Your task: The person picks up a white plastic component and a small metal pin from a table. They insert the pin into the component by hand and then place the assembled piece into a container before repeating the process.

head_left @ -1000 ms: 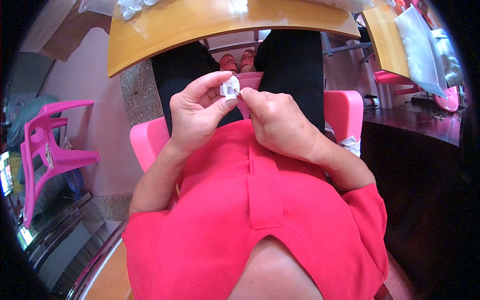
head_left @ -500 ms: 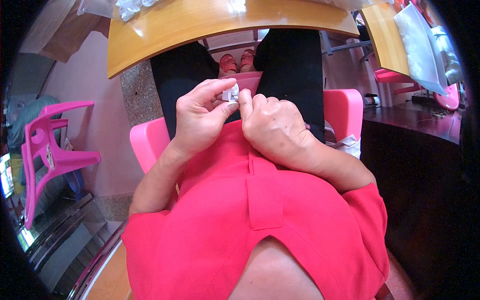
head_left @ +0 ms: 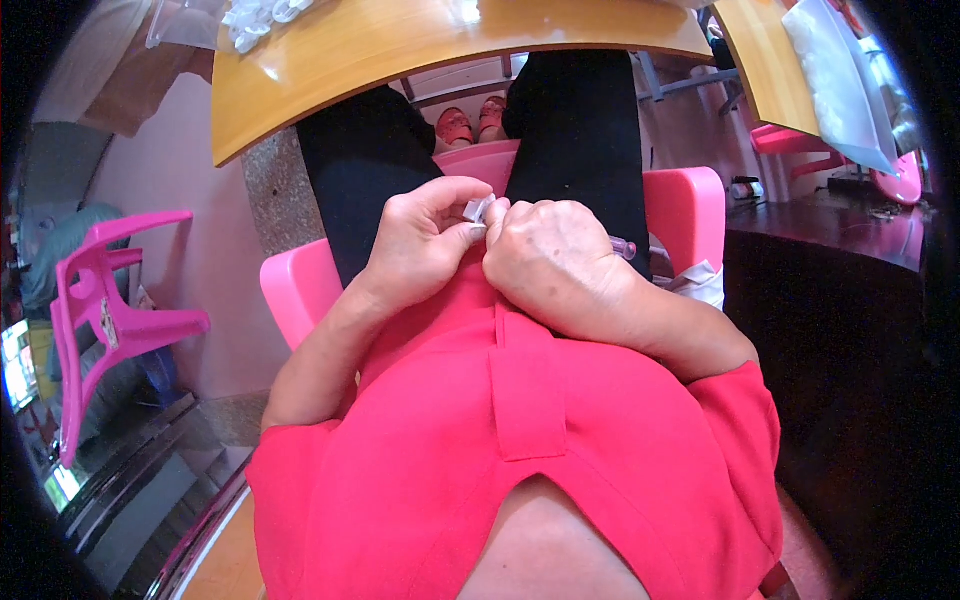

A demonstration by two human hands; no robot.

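Above my lap, my left hand (head_left: pixel 420 240) pinches a small white plastic-looking piece (head_left: pixel 478 209) between thumb and forefinger. My right hand (head_left: pixel 550 255) is curled in a fist, its thumb and forefinger meeting the piece's right side. Out of the back of that fist pokes the end of a clear purplish handle (head_left: pixel 622 247). The rest of this tool is hidden inside the hand, so its kind does not show. Both hands touch or nearly touch at the white piece.
A yellow wooden table (head_left: pixel 400 45) stands ahead of my knees, with a heap of white pieces (head_left: pixel 250 22) at its far left. To the right, a white bag (head_left: pixel 835 85) overhangs another tabletop. Pink chair arms (head_left: pixel 690 220) flank me; a magenta stool (head_left: pixel 120 320) lies at left.
My hands have shifted slightly down and right, and the left fingers have turned the white piece. The handle's end now sticks out farther behind my right fist.
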